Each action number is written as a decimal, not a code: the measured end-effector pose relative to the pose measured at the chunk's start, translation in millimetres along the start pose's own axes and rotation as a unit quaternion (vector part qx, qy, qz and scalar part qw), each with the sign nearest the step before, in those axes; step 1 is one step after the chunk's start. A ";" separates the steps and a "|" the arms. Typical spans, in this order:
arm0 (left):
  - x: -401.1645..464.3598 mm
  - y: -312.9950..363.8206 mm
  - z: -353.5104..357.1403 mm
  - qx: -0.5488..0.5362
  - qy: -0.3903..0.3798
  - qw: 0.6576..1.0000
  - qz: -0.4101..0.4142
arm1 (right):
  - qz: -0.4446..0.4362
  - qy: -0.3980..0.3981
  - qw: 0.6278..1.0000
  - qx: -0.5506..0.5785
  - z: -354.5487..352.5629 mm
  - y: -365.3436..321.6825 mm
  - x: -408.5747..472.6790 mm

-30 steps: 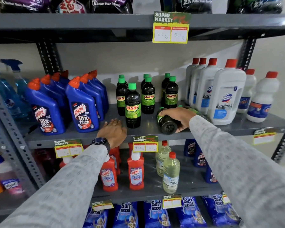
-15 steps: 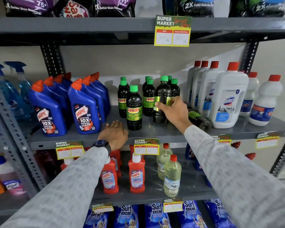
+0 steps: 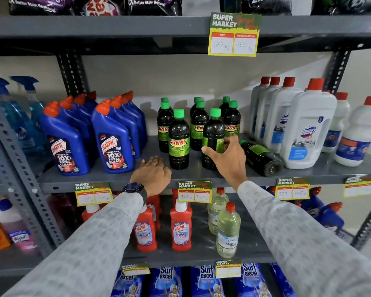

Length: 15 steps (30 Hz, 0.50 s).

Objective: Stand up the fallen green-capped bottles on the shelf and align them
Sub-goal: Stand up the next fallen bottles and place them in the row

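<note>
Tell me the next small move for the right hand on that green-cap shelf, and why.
Probably let go of the upright bottle and reach right for the fallen bottle. The right hand has its bottle standing level with the front bottle, while the fallen one lies on its side beside the white bottles, base toward the shelf edge.

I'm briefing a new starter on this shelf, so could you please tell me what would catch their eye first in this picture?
Probably the fallen bottle, lying on its side on the middle shelf between the upright green-capped bottles and the white red-capped bottles. Next, the right hand around a front upright bottle, with the left hand flat on the shelf edge. The yellow price tag above also stands out.
</note>
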State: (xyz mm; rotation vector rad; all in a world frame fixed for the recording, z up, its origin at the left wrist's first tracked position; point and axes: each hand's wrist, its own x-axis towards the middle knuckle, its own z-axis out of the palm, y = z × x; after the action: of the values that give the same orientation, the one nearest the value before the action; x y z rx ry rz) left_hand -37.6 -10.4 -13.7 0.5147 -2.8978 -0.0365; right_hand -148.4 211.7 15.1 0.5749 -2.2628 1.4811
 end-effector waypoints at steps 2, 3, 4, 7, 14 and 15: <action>-0.6 0.4 0.4 0.001 0.001 1.000 0.001 | 0.003 -0.020 0.999 0.039 -1.4 1.2 1.5; -0.9 0.6 0.5 0.001 0.002 1.000 0.002 | 0.007 -0.039 0.997 0.065 -2.7 2.3 3.1; -1.1 0.7 0.2 0.000 0.002 1.000 0.002 | 0.015 -0.061 0.994 0.090 -3.7 3.4 5.4; -1.6 0.9 -1.1 0.001 0.003 1.000 0.000 | 0.034 -0.119 0.984 0.129 -5.7 8.2 10.3; -2.2 1.2 -1.5 0.006 -0.001 1.000 -0.001 | 0.013 -0.098 0.991 0.096 -1.5 10.7 7.3; -2.3 1.4 -2.1 0.007 -0.003 1.000 -0.001 | 0.011 -0.094 0.991 0.096 -1.0 10.4 6.6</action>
State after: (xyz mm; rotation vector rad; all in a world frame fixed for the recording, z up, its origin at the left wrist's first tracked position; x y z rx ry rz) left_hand -35.5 -8.3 -12.0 0.5200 -2.9046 -0.0193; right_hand -159.4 215.5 10.9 0.7780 -2.2847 1.7331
